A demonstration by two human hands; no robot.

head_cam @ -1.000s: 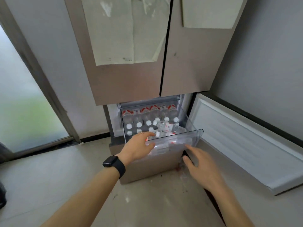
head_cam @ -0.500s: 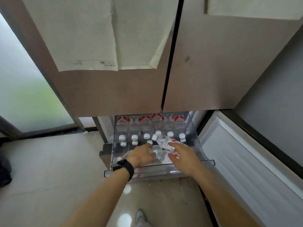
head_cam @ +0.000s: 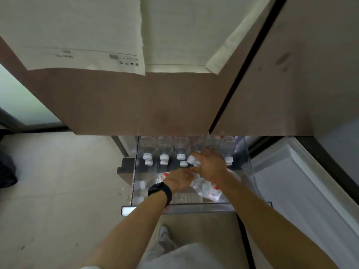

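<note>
Drawer [head_cam: 204,208] open, both hands now inside
My right hand [head_cam: 210,166] has closed round a bottle [head_cam: 191,159] beside the upright row [head_cam: 165,157], likely standing it up; left hand [head_cam: 179,181] lies on loose bottles [head_cam: 206,188], grip unclear

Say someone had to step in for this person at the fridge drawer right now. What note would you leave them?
Right hand: grips a water bottle, its white cap poking out to the left.
Left hand: down among the loose bottles lying at the front; grip unclear.
Things: clear drawer pulled out, rows of capped bottles at its back.
Done: back rows look lined up.
Left: probably slot the held bottle into a row, then the loose ones.
</note>
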